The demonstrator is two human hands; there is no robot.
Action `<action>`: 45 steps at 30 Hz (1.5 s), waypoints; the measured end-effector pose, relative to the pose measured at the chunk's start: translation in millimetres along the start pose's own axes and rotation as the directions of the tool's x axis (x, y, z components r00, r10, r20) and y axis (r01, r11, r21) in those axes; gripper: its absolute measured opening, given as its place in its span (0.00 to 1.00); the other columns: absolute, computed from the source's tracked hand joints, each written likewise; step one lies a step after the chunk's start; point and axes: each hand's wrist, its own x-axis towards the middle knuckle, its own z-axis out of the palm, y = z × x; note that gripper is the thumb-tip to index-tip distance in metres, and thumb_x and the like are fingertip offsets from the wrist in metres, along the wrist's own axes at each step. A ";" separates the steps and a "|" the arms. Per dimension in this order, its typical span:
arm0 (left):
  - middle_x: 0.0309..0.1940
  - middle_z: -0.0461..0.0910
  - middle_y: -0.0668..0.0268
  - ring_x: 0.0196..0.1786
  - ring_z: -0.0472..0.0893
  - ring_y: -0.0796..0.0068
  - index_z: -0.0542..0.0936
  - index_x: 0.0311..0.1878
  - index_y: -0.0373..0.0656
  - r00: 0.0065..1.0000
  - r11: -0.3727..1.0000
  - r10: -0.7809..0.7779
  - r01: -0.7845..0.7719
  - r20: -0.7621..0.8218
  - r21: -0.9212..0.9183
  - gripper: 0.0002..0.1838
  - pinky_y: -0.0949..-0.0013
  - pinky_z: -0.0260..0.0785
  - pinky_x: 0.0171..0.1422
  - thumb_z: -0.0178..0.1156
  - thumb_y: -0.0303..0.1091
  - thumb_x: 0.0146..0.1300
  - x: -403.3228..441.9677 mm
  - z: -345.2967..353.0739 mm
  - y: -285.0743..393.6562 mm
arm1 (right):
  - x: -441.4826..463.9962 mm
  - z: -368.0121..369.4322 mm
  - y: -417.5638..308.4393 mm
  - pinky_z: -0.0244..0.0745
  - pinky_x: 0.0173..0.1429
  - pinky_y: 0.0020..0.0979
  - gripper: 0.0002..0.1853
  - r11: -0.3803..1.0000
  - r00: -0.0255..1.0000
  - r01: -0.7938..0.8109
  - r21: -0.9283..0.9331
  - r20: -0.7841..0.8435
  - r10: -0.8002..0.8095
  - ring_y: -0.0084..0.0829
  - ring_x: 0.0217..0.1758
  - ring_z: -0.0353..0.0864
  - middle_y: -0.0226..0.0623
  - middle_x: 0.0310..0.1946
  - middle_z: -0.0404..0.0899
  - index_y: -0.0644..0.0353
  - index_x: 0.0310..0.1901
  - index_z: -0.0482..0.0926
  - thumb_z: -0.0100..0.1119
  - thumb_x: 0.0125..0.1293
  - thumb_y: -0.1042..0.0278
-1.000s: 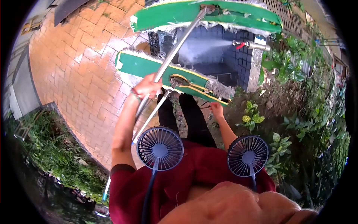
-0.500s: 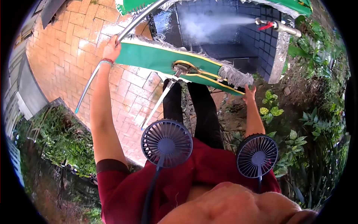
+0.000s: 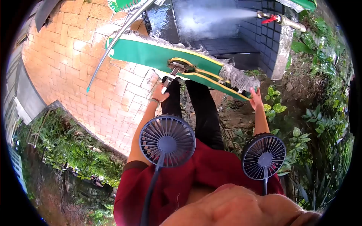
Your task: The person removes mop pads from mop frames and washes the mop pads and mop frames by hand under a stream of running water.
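Note:
A green flat mop head [image 3: 143,54] with grey fringe and yellow edging stretches across in front of my legs. My right hand [image 3: 256,98] grips its right end, where the fringe folds over. My left hand [image 3: 160,95] is closed around the mop's metal handle [image 3: 166,87], just below the swivel joint [image 3: 177,67] at the middle of the head. A separate silver pole [image 3: 126,25] with a teal tip slants past the mop head's left end, with no hand on it.
At top right a hose nozzle [image 3: 284,22] with a red lever sprays water into a dark-tiled basin [image 3: 264,49]. Another green mop piece [image 3: 122,4] shows at the top edge. Wet brick paving [image 3: 68,56] lies left, plants [image 3: 277,103] right. Two small fans [image 3: 167,143] hang before my chest.
My left hand has let go of the silver pole and moved down and right onto the mop's handle. The silver pole has swung slightly. My right hand stays on the mop head.

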 end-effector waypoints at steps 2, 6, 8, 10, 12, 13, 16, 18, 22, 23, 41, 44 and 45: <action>0.40 0.76 0.51 0.46 0.74 0.48 0.69 0.49 0.41 0.963 0.962 -0.266 0.262 0.050 0.069 0.26 0.53 0.66 0.51 0.62 0.43 0.49 3.8 -1.3 19.9 | -41.3 -6.5 -7.3 0.69 0.48 0.30 0.29 1.000 1.000 0.010 0.028 0.029 -0.011 0.24 0.49 0.71 0.24 0.48 0.70 0.49 0.58 0.62 0.65 0.56 0.63; 0.39 0.75 0.49 0.46 0.74 0.47 0.68 0.50 0.39 0.973 0.972 -0.232 0.232 -0.008 0.029 0.27 0.50 0.65 0.51 0.60 0.46 0.51 -12.4 5.9 13.1 | -100.7 -4.0 -21.1 0.70 0.45 0.27 0.26 0.994 0.992 0.089 -0.057 -0.086 -0.094 0.24 0.45 0.73 0.28 0.45 0.74 0.58 0.55 0.67 0.64 0.56 0.67; 0.42 0.75 0.47 0.46 0.75 0.46 0.66 0.52 0.41 0.992 0.997 -0.074 0.074 -0.100 0.001 0.28 0.52 0.67 0.48 0.58 0.50 0.55 -28.2 14.0 0.7 | -141.2 12.6 -50.9 0.71 0.37 0.22 0.26 0.973 0.966 0.229 0.036 -0.134 -0.222 0.22 0.39 0.76 0.31 0.42 0.76 0.61 0.53 0.69 0.66 0.54 0.67; 0.40 0.74 0.49 0.45 0.75 0.47 0.67 0.50 0.41 0.994 0.992 -0.094 0.098 0.051 -0.078 0.26 0.54 0.67 0.47 0.57 0.51 0.56 -49.8 -27.4 48.4 | -171.6 9.0 -80.1 0.71 0.39 0.23 0.26 0.959 0.953 0.282 0.004 -0.112 -0.280 0.22 0.40 0.75 0.31 0.42 0.76 0.62 0.53 0.69 0.66 0.53 0.68; 0.30 0.74 0.53 0.38 0.77 0.49 0.68 0.47 0.42 0.990 0.991 -0.110 0.116 0.092 -0.067 0.24 0.56 0.68 0.41 0.57 0.52 0.57 -75.6 -48.7 78.3 | -217.3 21.7 -120.4 0.74 0.44 0.27 0.21 0.929 0.925 0.369 0.007 -0.102 -0.367 0.25 0.41 0.77 0.31 0.41 0.76 0.61 0.51 0.70 0.63 0.56 0.73; 0.29 0.75 0.53 0.37 0.77 0.49 0.69 0.45 0.41 0.990 0.987 -0.139 0.141 0.039 -0.078 0.24 0.56 0.68 0.40 0.58 0.52 0.56 -90.4 -67.3 116.7 | -236.6 26.3 -136.9 0.73 0.45 0.27 0.20 0.918 0.915 0.396 0.015 -0.090 -0.394 0.24 0.41 0.77 0.31 0.41 0.76 0.61 0.51 0.70 0.63 0.55 0.74; 0.28 0.76 0.51 0.37 0.78 0.50 0.71 0.42 0.39 0.989 0.998 0.036 -0.043 -0.145 -0.048 0.23 0.56 0.68 0.40 0.58 0.50 0.56 -132.0 -117.4 211.4 | -277.7 38.1 -173.9 0.70 0.46 0.25 0.20 0.869 0.869 0.494 0.010 -0.038 -0.493 0.23 0.41 0.76 0.30 0.40 0.76 0.62 0.50 0.71 0.63 0.55 0.76; 0.30 0.77 0.49 0.37 0.78 0.50 0.72 0.41 0.38 0.996 0.999 0.010 -0.014 -0.088 -0.039 0.23 0.56 0.68 0.41 0.57 0.50 0.56 -146.0 -131.9 233.9 | -295.7 42.3 -190.1 0.69 0.45 0.23 0.20 0.826 0.826 0.563 0.004 0.026 -0.563 0.21 0.40 0.74 0.29 0.39 0.76 0.63 0.49 0.72 0.63 0.53 0.76; 0.32 0.78 0.49 0.39 0.78 0.53 0.75 0.39 0.38 0.952 0.964 -0.228 0.250 0.206 -0.088 0.24 0.59 0.68 0.43 0.56 0.52 0.54 -147.9 -151.2 247.3 | -333.2 36.2 -221.7 0.67 0.45 0.21 0.21 0.731 0.725 0.683 0.003 0.120 -0.678 0.20 0.39 0.73 0.30 0.38 0.77 0.66 0.48 0.74 0.65 0.50 0.77; 0.32 0.78 0.49 0.38 0.78 0.54 0.75 0.38 0.38 0.955 0.962 -0.206 0.238 0.214 -0.137 0.24 0.59 0.68 0.43 0.56 0.53 0.54 -148.5 -141.6 233.0 | -346.3 25.5 -231.5 0.67 0.46 0.22 0.22 0.719 0.717 0.695 -0.027 0.111 -0.688 0.21 0.40 0.73 0.31 0.39 0.77 0.66 0.49 0.73 0.65 0.50 0.77; 0.31 0.76 0.63 0.37 0.76 0.75 0.70 0.43 0.39 0.876 0.976 -0.068 0.157 0.477 -0.149 0.21 0.70 0.69 0.41 0.64 0.41 0.51 -162.1 -175.4 370.3 | -482.2 -29.6 -312.7 0.55 0.24 0.13 0.17 0.257 0.299 0.899 -0.355 0.068 -0.952 0.11 0.23 0.64 0.23 0.29 0.74 0.58 0.40 0.76 0.65 0.46 0.78; 0.30 0.76 0.62 0.38 0.75 0.73 0.71 0.43 0.40 0.966 0.987 0.049 -0.086 0.253 0.138 0.21 0.67 0.68 0.42 0.63 0.42 0.49 -189.7 -166.8 272.6 | -429.7 32.8 -323.4 0.68 0.38 0.23 0.18 0.000 0.182 0.844 -0.537 0.287 -0.940 0.19 0.31 0.71 0.28 0.31 0.77 0.58 0.41 0.75 0.66 0.46 0.71; 0.28 0.76 0.63 0.33 0.77 0.71 0.71 0.42 0.40 0.967 0.992 0.058 -0.084 0.248 0.096 0.20 0.66 0.70 0.37 0.62 0.41 0.49 -206.3 -159.5 230.2 | -418.9 48.0 -323.5 0.70 0.39 0.23 0.18 -0.017 0.170 0.866 -0.499 0.327 -0.929 0.19 0.32 0.72 0.30 0.31 0.78 0.59 0.41 0.75 0.67 0.46 0.70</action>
